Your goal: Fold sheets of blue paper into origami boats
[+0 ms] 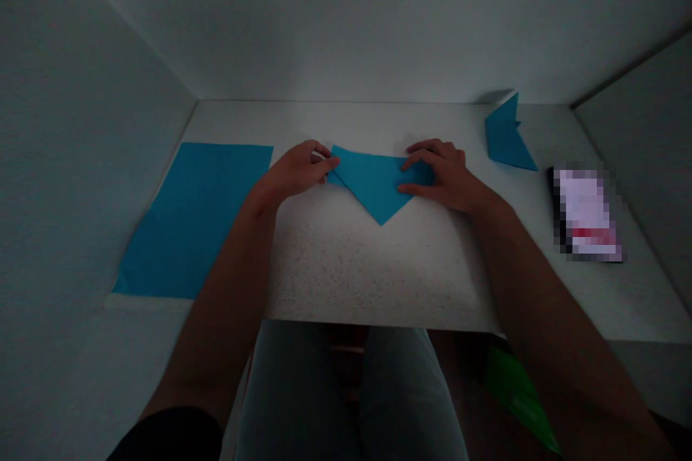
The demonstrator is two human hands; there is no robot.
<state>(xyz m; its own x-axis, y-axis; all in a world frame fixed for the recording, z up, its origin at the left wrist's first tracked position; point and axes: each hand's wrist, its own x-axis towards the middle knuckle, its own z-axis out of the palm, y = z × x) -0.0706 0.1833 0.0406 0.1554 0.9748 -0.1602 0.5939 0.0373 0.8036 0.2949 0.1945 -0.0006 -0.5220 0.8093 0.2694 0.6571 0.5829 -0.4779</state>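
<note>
no readable text, labels or numbers, phone screen (587, 205) pixelated beyond reading

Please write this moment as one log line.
left hand: pinching folded paper; right hand: on folded paper; sheet: at left; phone: at right

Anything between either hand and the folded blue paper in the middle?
Nothing visible. The left hand pinches the folded blue paper at its left end; the right hand touches its right side. The flat blue sheet, other folded piece and pixelated device lie off to the sides.
</note>
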